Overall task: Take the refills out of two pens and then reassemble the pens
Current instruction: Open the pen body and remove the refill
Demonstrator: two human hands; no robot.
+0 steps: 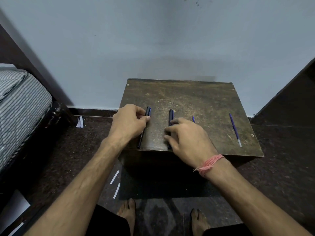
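Two dark pens lie lengthwise on a small brown wooden table [204,99]. My left hand [127,122] rests on the left pen [148,111], thumb and fingers closed around its middle. My right hand [185,135] lies over the second pen [171,116], fingertips touching its barrel; the pen's lower half is partly hidden under the fingers. A blue refill [235,129] lies loose on the right side of the table. The tip of another blue refill [193,119] shows just beyond my right hand, the remainder hidden.
The table stands against a pale wall [153,40]. A striped mattress [20,103] on a dark bed frame is at the left, dark furniture [293,92] at the right. My bare feet and paper scraps [115,184] are on the dark floor below.
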